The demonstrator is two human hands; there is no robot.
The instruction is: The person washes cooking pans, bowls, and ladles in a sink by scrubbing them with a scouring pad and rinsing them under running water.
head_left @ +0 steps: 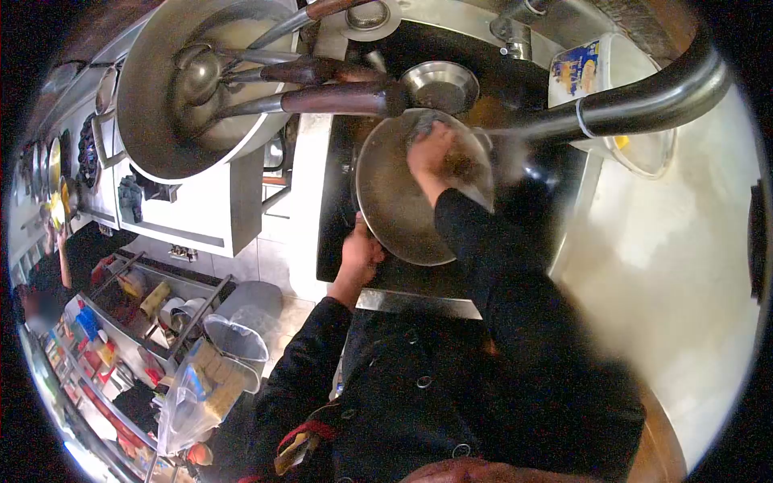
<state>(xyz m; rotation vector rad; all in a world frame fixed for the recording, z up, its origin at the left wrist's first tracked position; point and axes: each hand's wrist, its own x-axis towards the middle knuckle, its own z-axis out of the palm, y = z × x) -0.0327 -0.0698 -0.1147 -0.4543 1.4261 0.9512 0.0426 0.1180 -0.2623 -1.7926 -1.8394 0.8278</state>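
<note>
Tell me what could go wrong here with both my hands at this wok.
Your right hand could bump the brown utensil handle jutting toward the wok, perhaps shifting that utensil. The wok might slip or tilt, since your left hand seems to hold only its edge. It could also knock the metal bowl just beyond it.

The view is bowed by a fisheye lens and ringed by grainy black, with white glare caught at the lower-left rim. Bright highlights are thrown along the curved pipe (672, 107) and the ladle bowl (199, 74), while detail in the black coat (403, 386) is largely swallowed by noisy shadow. The right sleeve's (499, 262) outer edge is dissolved in pale haze, and the right hand (432, 159) is slightly blurred.
</note>
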